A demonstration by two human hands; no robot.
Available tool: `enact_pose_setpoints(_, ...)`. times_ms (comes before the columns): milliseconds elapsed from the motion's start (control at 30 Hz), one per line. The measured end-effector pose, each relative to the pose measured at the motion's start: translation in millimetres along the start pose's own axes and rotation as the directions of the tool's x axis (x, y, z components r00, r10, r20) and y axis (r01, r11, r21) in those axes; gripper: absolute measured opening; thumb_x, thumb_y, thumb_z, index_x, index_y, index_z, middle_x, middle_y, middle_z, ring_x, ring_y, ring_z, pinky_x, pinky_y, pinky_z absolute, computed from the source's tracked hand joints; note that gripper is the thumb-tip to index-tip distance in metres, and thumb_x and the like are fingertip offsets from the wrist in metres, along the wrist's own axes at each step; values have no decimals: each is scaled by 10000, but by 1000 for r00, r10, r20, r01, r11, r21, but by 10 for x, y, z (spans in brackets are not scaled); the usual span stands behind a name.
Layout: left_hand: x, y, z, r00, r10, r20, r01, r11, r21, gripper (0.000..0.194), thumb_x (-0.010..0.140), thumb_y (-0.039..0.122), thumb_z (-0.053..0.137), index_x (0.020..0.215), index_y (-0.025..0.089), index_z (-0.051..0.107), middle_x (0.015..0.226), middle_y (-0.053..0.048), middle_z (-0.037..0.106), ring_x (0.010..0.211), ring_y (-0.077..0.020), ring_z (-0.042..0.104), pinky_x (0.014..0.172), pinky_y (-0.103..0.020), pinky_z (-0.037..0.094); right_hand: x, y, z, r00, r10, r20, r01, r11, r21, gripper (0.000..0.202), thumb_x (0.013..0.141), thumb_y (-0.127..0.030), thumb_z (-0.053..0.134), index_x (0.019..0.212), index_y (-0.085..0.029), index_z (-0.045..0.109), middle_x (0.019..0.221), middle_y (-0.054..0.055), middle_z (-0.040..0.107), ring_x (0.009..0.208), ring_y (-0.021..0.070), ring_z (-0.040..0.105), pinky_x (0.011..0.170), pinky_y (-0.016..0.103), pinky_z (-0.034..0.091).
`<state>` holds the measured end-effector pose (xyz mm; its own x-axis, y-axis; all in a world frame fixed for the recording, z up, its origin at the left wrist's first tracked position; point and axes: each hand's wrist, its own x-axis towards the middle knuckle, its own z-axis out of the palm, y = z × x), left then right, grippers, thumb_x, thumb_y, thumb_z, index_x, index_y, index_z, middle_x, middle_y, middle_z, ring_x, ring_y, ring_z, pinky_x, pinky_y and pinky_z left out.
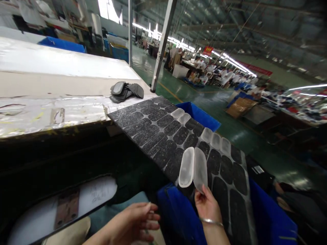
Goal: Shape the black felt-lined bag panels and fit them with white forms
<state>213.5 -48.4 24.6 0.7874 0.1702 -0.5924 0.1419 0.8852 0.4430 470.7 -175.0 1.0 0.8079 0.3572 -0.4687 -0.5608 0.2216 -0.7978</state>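
Observation:
My right hand [208, 206], with a silver bangle at the wrist, pinches the lower end of a pale translucent oval piece [200, 168] between thumb and fingers. Just left of it, a second pale oval piece [186, 166] lies on the dark board [158, 136], their long edges nearly touching. The board is marked with rows of dark oval shapes split by whitish lines. Several similar pale pieces [216, 140] rest along its far side. My left hand [140, 221] hovers near the bottom of the view, loosely curled with its fingers apart, and nothing shows in it.
Dark grey oval pieces [125, 91] are piled on the white table [76, 109] at left. A metal post [163, 44] rises behind the board. Blue bins [201, 115] stand beyond and below it. At lower left is a white rounded arm with a brown plate [66, 208].

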Motion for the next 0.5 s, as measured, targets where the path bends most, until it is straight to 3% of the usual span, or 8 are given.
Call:
enact_pose_setpoints(67, 195, -108, 162, 986, -92, 142, 115, 979, -168, 435, 770, 403, 663, 1072, 110, 555, 1034, -153, 644, 935, -261, 637, 774, -391, 508, -366, 81, -15, 998, 48, 43, -49, 998, 30, 318, 551, -256, 840, 806, -209, 655, 768, -47, 684, 623, 69, 610, 476, 127, 484)
enact_pose_setpoints(133, 357, -209, 336, 986, -50, 160, 94, 955, -282, 416, 748, 342, 687, 1070, 118, 548, 1011, -122, 649, 916, -247, 642, 802, -401, 506, -661, 149, -12, 993, 65, 99, -67, 998, 15, 300, 593, -275, 826, 838, -223, 661, 785, -49, 690, 627, 70, 611, 476, 124, 476)
enact_pose_setpoints(200, 420, -288, 478, 996, 56, 63, -30, 937, -347, 370, 721, 246, 706, 1039, 138, 552, 943, -72, 656, 837, -190, 646, 798, -363, 512, -878, 207, -23, 987, 59, 146, -54, 998, -43, 286, 629, -306, 809, 864, -234, 663, 802, -47, 696, 628, 72, 607, 484, 126, 473)
enact_pose_setpoints(300, 332, -327, 561, 980, 138, -141, -172, 947, -272, 355, 645, 98, 687, 977, 138, 565, 853, -34, 651, 688, -125, 620, 706, -283, 516, -1042, 237, -103, 976, 83, 200, -53, 987, -149, 304, 636, -312, 805, 894, -222, 671, 791, -41, 688, 595, 58, 573, 463, 111, 445)
enact_pose_setpoints(400, 162, -275, 461, 942, 185, -280, -223, 968, -113, 341, 575, 48, 633, 902, 129, 580, 798, -30, 639, 633, -127, 601, 602, -250, 498, -999, 112, -290, 967, 127, 221, -76, 971, -226, 335, 594, -279, 822, 884, -184, 683, 715, -34, 658, 533, 47, 517, 401, 104, 386)
enact_pose_setpoints(500, 20, -202, 258, 865, 312, -392, -332, 943, 17, 317, 545, 66, 619, 852, 139, 589, 794, -25, 628, 650, -139, 597, 572, -247, 490, -766, -203, -624, 991, 67, 114, -35, 966, -257, 399, 511, -275, 843, 858, -183, 670, 721, -24, 659, 523, 67, 522, 377, 126, 368)
